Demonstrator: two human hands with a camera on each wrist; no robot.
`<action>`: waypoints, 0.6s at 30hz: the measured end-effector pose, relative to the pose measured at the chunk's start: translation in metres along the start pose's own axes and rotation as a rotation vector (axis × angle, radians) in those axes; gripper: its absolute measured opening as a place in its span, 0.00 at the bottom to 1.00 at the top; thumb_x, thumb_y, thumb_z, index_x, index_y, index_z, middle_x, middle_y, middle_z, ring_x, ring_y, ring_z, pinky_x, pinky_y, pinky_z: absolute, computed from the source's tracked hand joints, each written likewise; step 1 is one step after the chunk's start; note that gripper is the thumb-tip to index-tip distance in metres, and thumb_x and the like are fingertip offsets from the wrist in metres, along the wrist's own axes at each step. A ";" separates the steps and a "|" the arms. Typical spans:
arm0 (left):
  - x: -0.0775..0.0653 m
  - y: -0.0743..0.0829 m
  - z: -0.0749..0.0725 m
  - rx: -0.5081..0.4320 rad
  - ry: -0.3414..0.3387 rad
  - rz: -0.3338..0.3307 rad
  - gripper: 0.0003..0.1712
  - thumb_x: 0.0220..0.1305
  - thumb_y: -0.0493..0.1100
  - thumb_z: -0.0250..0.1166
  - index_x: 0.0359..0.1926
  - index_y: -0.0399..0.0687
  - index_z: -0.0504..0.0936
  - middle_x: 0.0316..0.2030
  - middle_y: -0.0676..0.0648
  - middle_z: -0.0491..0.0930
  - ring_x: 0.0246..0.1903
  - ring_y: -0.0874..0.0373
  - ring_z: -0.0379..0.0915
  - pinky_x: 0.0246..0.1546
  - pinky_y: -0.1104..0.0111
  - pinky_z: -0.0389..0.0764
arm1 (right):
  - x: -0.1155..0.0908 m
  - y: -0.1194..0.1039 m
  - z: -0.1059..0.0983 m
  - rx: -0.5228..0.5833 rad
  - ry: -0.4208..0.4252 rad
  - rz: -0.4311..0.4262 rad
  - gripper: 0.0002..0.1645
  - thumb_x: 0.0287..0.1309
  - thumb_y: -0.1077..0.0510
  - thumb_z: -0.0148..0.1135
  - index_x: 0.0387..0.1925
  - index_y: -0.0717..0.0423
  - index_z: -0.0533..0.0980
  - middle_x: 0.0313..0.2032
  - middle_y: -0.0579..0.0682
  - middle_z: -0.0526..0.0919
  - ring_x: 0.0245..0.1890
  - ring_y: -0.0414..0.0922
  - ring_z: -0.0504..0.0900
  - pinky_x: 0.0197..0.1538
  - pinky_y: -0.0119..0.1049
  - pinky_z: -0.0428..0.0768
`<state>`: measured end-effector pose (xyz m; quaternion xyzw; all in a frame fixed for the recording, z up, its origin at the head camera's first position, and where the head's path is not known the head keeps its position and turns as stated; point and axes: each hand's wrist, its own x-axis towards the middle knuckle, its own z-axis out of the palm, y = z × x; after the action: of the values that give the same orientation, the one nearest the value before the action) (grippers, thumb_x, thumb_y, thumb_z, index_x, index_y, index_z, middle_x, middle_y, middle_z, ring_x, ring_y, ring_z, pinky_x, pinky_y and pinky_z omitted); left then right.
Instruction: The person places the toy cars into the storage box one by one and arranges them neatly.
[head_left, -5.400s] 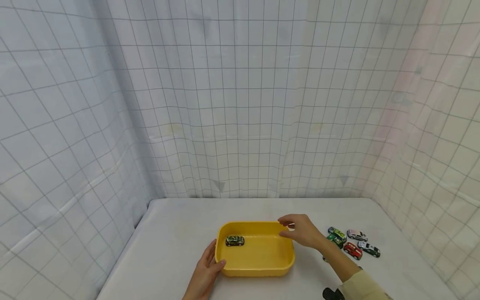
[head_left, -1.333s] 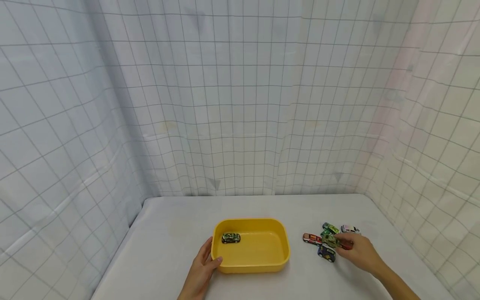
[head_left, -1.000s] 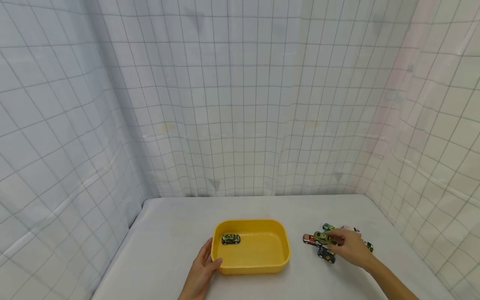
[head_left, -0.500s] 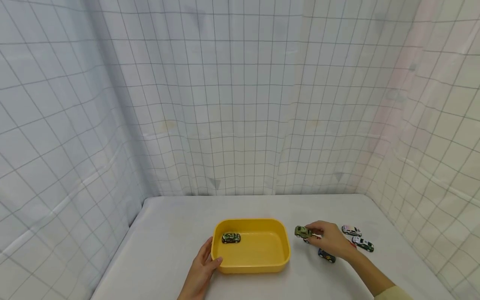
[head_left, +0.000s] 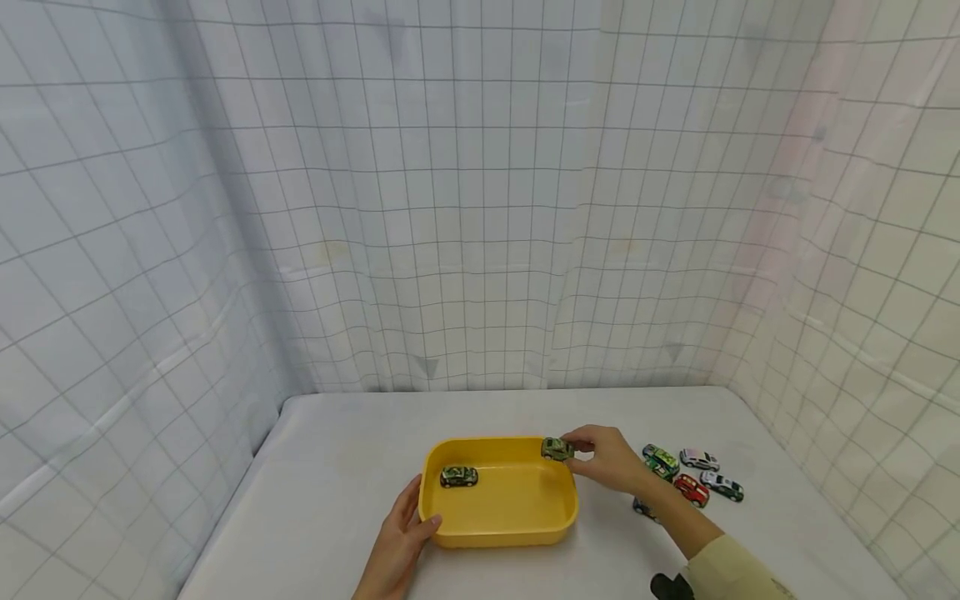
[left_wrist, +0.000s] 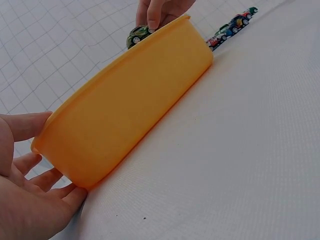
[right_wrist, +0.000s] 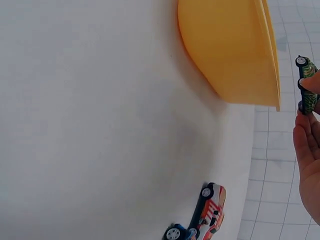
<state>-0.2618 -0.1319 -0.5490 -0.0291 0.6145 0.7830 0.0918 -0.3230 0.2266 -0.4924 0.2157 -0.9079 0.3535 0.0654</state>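
Observation:
My left hand (head_left: 396,543) grips the left end of a yellow plastic tray (head_left: 498,537), thumb over the rim and fingers against the outer wall. Inside the tray, near its left side, sits a dark green camouflage toy car (head_left: 458,476). My right hand (head_left: 611,461) pinches a green camouflage toy car (head_left: 557,449) between thumb and fingers. That car is held above the tray's back right corner; in the left wrist view it shows just over the rim.
Right of the tray, several toy cars lie on the white table: a green one (head_left: 660,458), a red one (head_left: 692,490), a white and pink one (head_left: 699,459) and a black and white one (head_left: 722,486). My right forearm partly covers a dark blue car (head_left: 645,510). Gridded white curtains (head_left: 480,208) surround the table.
My right hand went from the tray to the pile, took hold of the green camouflage car and carried it left to above the tray's back right corner. My left hand kept its grip.

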 end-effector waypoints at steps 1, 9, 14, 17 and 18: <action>0.000 0.000 0.000 0.001 0.003 -0.002 0.52 0.69 0.31 0.67 0.83 0.40 0.44 0.80 0.30 0.36 0.77 0.33 0.39 0.72 0.44 0.59 | 0.003 -0.002 0.003 0.006 -0.005 -0.003 0.20 0.57 0.61 0.74 0.51 0.62 0.85 0.47 0.51 0.87 0.45 0.50 0.84 0.52 0.47 0.86; 0.001 0.000 0.000 0.004 0.002 -0.013 0.52 0.69 0.31 0.66 0.83 0.40 0.43 0.80 0.30 0.36 0.77 0.32 0.39 0.73 0.44 0.58 | 0.026 -0.009 0.028 -0.008 -0.078 -0.010 0.21 0.56 0.60 0.75 0.51 0.62 0.85 0.45 0.49 0.87 0.41 0.45 0.83 0.47 0.42 0.86; 0.000 0.001 0.000 0.002 -0.004 -0.005 0.52 0.70 0.32 0.67 0.83 0.40 0.44 0.80 0.30 0.36 0.77 0.33 0.39 0.73 0.44 0.58 | 0.037 -0.014 0.044 -0.033 -0.127 -0.026 0.21 0.56 0.60 0.75 0.52 0.63 0.85 0.46 0.51 0.88 0.43 0.44 0.84 0.49 0.41 0.86; 0.000 0.000 -0.001 0.004 -0.001 -0.008 0.52 0.69 0.32 0.67 0.83 0.41 0.43 0.80 0.30 0.36 0.77 0.32 0.38 0.73 0.44 0.59 | 0.043 -0.017 0.054 -0.032 -0.159 -0.029 0.21 0.55 0.60 0.75 0.51 0.63 0.86 0.45 0.51 0.88 0.43 0.43 0.85 0.49 0.39 0.86; 0.000 0.000 -0.002 0.002 -0.001 -0.009 0.52 0.69 0.31 0.67 0.83 0.40 0.43 0.80 0.30 0.35 0.77 0.32 0.38 0.73 0.44 0.59 | 0.045 -0.017 0.057 -0.038 -0.167 -0.030 0.21 0.55 0.60 0.75 0.51 0.63 0.86 0.45 0.50 0.88 0.43 0.43 0.85 0.49 0.38 0.86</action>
<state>-0.2622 -0.1334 -0.5495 -0.0314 0.6153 0.7819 0.0955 -0.3538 0.1618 -0.5115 0.2568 -0.9133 0.3160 -0.0010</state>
